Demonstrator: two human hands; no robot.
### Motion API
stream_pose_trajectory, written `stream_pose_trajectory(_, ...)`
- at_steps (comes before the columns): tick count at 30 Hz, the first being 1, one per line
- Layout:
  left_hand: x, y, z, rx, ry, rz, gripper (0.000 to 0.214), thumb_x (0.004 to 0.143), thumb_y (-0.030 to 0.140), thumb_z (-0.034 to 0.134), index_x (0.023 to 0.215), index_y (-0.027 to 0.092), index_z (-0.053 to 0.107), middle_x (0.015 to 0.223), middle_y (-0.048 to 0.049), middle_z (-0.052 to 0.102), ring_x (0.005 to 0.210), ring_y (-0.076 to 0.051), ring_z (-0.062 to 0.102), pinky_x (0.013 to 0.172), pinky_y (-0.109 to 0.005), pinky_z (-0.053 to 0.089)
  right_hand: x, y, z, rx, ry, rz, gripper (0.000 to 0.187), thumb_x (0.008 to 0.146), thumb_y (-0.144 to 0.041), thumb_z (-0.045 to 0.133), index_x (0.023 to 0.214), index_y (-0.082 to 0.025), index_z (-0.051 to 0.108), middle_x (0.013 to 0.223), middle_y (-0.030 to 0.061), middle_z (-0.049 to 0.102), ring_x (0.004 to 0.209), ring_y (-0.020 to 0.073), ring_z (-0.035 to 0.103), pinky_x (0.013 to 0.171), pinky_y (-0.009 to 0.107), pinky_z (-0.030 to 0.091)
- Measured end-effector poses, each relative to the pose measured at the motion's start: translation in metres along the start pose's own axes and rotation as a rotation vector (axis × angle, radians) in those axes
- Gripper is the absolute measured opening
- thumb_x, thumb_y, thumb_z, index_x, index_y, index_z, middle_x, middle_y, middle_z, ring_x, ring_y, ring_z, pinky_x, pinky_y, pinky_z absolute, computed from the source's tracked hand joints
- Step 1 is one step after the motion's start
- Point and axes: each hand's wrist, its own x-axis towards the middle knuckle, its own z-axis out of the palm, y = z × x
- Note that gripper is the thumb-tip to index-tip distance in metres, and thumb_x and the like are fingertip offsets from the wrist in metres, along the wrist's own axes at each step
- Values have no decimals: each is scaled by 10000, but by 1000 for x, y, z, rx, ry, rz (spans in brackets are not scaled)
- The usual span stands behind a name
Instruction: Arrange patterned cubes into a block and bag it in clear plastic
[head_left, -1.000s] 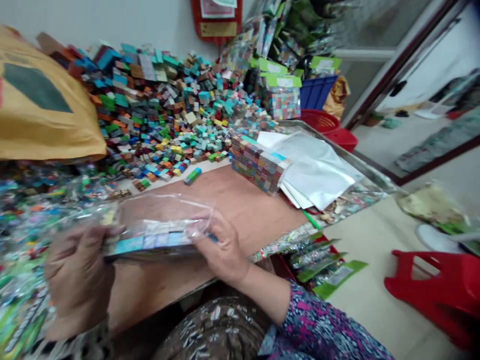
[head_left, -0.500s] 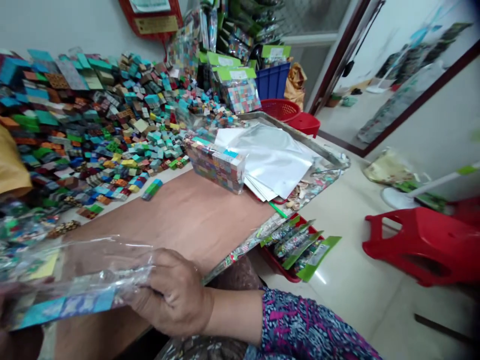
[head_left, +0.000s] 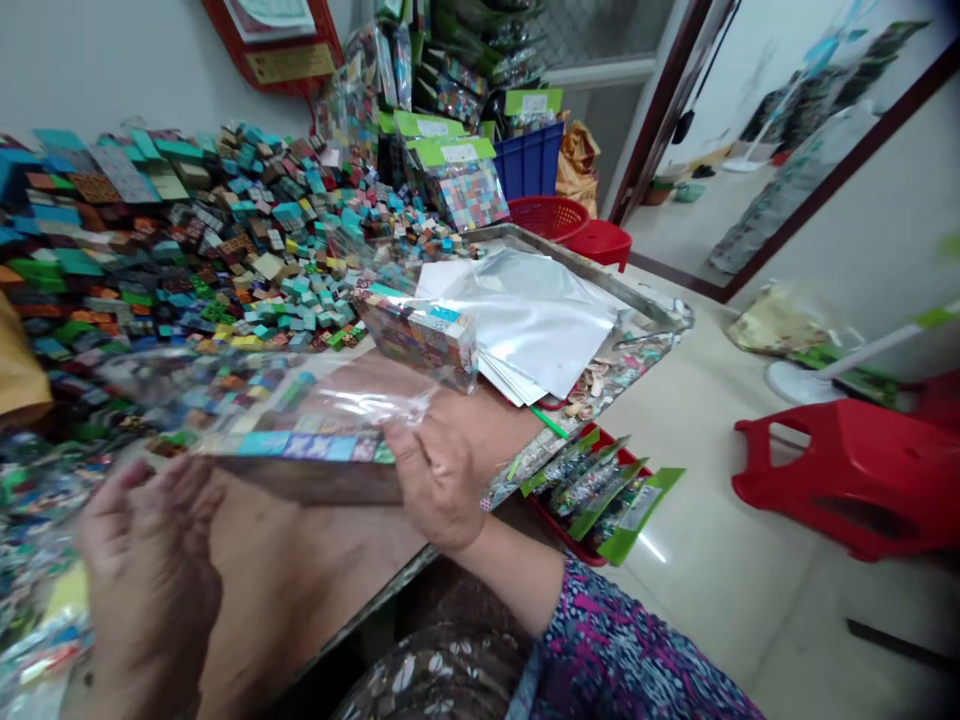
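My right hand (head_left: 435,480) grips the right end of a clear plastic bag (head_left: 300,420) that holds a flat row of coloured blocks (head_left: 315,447). The bag hangs level just above the brown board (head_left: 315,540). My left hand (head_left: 150,580) is at the lower left, fingers spread, just below the bag's left end and apart from it. A packed brick of coloured blocks (head_left: 420,335) stands on the board behind the bag.
A big heap of small coloured blocks (head_left: 187,240) fills the back left. A stack of clear bags (head_left: 532,315) lies at the right on a metal tray (head_left: 660,320). Filled packets (head_left: 600,495) lie in a red basket below. A red stool (head_left: 855,470) stands on the floor.
My right hand has lifted the bag up and to the right. My left hand, which held the bag's left end a second ago, has let go and now is open below it.
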Motion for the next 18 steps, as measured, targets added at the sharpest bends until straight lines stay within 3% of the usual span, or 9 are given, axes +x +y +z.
stream_pose_trajectory(2,-3,2,10,-161,86,-121,411,827,558,639,1216,440,578,1317,-25,651,1224,-291,602,1080,-560,418,11,11,-5,-58,86,-24,267,1001,-325,444,814,-231,611,800,29,608,841,172,593,845,355,507)
stream_pose_trajectory(4,-5,3,22,-226,75,-190,439,788,559,689,1167,349,619,1253,-82,676,1174,-298,630,1082,-566,411,22,25,-3,-105,169,-50,255,1001,-325,442,845,-232,620,840,39,607,894,184,584,909,388,486)
stream_pose_trajectory(7,-7,-3,45,-216,-48,-206,495,778,570,689,1166,274,601,1289,-123,642,1209,-300,601,1093,-548,401,34,47,6,-169,196,-52,258,1007,-327,404,919,-228,626,954,54,609,1015,195,569,1022,438,429)
stream_pose_trajectory(11,-7,-17,83,-94,-282,-102,526,816,478,664,1277,255,546,1451,-139,512,1339,-292,490,1118,-480,391,36,59,8,-211,167,-74,253,998,-310,400,1168,-215,561,1199,100,564,1209,215,504,1105,469,375)
stream_pose_trajectory(15,-12,-27,110,-22,-515,-61,682,863,436,596,1481,293,344,1605,-112,304,1424,-278,382,1143,-462,369,-4,48,-23,-258,109,-147,465,958,-259,474,1410,-253,365,1392,135,447,1344,260,409,1116,509,367)
stream_pose_trajectory(18,-21,-30,117,103,-655,-16,713,895,471,527,1529,262,278,1618,-103,276,1455,-264,325,1183,-453,303,-64,45,-61,-293,-155,-244,568,907,-157,506,1437,-286,347,1314,120,531,1264,254,496,1015,475,464)
